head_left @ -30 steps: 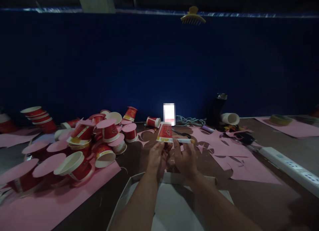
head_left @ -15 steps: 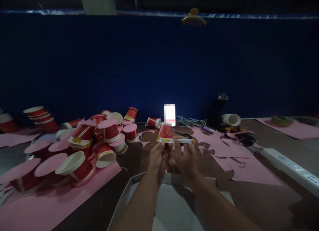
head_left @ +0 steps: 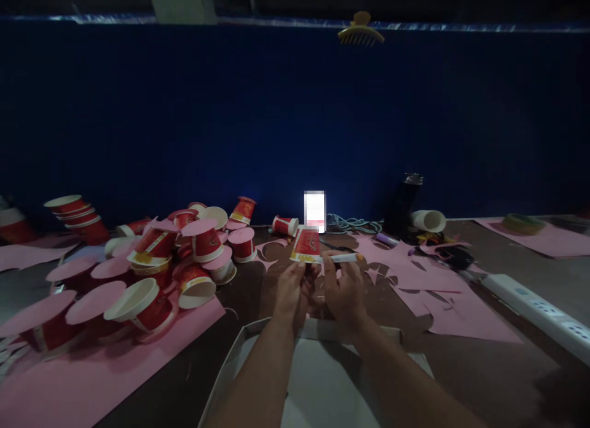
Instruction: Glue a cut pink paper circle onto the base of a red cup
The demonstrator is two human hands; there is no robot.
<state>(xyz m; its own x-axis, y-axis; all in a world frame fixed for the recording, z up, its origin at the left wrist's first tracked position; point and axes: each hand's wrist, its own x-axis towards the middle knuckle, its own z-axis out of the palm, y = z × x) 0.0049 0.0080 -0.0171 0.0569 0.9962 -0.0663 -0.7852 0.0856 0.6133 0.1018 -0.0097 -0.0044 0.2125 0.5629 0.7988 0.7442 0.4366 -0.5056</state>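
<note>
My left hand (head_left: 291, 293) is closed round the rim end of a red paper cup (head_left: 306, 245), which is held bottom-up over the table. In my right hand (head_left: 345, 293) is a white pen (head_left: 341, 258) with an orange end, lying almost level between the fingers. Its left end points at the cup's yellow-patterned rim band; whether it touches there I cannot make out. Both hands are close together, beyond an open white cardboard box (head_left: 329, 379). Dark-handled scissors (head_left: 343, 251) lie partly hidden behind the pen.
Red cups with pink paper discs (head_left: 157, 243) are heaped at left, beside stacked cups (head_left: 78, 219). Pink paper offcuts (head_left: 401, 265) lie at right, with a power strip (head_left: 534, 308), dark bottle (head_left: 403, 203) and tape roll (head_left: 523, 224). A lit, blurred screen (head_left: 314, 210) stands behind.
The pen's orange end has tilted slightly upward and right in my right hand. The cup and my left hand have hardly moved.
</note>
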